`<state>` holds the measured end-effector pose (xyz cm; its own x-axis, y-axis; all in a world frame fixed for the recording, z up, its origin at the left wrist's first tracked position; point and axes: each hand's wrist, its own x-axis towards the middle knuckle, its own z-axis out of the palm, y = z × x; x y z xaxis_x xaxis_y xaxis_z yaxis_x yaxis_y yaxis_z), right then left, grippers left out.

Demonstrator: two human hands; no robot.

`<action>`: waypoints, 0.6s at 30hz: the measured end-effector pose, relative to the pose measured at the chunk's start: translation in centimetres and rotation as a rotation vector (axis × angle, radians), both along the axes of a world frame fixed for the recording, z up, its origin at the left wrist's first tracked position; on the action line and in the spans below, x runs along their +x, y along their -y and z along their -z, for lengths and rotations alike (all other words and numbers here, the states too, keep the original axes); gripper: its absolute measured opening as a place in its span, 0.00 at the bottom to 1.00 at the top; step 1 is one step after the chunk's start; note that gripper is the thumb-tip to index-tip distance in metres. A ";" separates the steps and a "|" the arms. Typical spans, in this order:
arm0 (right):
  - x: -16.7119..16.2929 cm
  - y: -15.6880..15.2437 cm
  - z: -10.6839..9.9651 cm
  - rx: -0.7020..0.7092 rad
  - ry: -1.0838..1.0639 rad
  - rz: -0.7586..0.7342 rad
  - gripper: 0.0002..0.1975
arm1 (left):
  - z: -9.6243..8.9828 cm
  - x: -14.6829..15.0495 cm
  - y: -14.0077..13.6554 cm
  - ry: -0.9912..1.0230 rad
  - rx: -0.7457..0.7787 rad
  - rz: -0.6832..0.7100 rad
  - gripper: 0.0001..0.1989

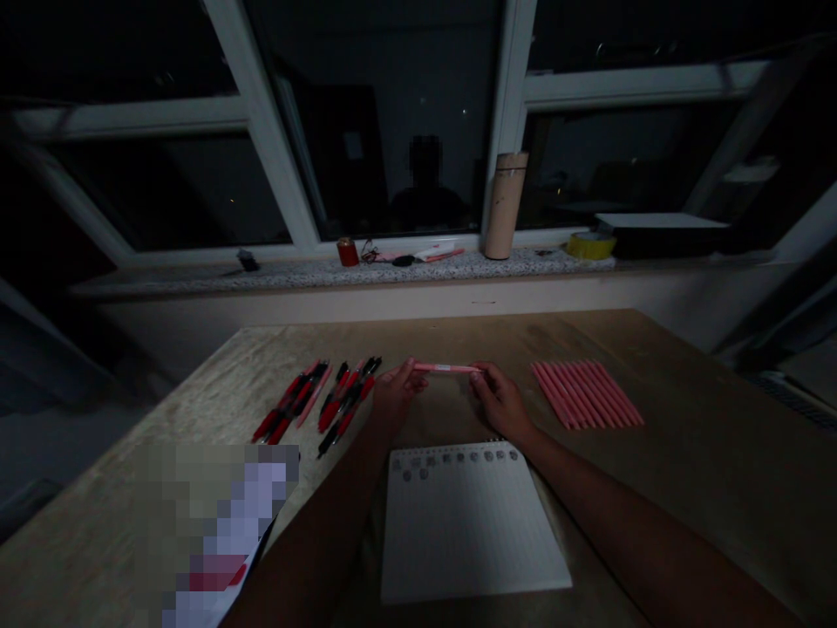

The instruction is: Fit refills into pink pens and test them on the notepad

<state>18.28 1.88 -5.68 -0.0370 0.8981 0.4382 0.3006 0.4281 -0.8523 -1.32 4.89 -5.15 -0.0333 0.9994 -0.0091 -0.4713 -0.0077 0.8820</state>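
Observation:
A pink pen [445,367] is held level above the table, one end in each hand. My left hand [396,389] pinches its left end, and the fingers of my right hand [498,397] close round the right end. Just below the hands lies a spiral notepad [474,532] with lined paper and rows of small dark scribbles along its top. To the right, several pink pens [587,394] lie side by side in a neat row. Left of my left hand are groups of red and black pens [292,401], some pink ones among them.
On the granite windowsill [275,281] stand a tall beige flask [506,207], a red cylinder [348,252] and a yellow tape roll [590,245]. A partly blurred sheet [245,523] lies at the table's lower left. Dark windows rise behind.

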 end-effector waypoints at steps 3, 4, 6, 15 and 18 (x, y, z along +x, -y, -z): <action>0.0 0.0 0.0 0.011 -0.002 -0.003 0.16 | 0.2 -0.1 -0.2 0.006 0.030 -0.019 0.15; 0.0 0.0 0.0 0.009 0.005 -0.007 0.16 | 0.2 -0.1 -0.2 0.013 0.035 -0.028 0.15; 0.1 0.0 -0.1 0.003 0.028 -0.017 0.16 | 0.1 -0.1 -0.2 0.025 0.032 -0.046 0.15; 0.2 0.1 -0.4 -0.009 0.001 -0.030 0.18 | -0.5 0.1 0.1 0.102 0.034 0.048 0.15; 0.1 0.0 -0.2 0.003 -0.017 -0.034 0.16 | -0.6 0.2 0.2 0.091 -0.007 0.055 0.15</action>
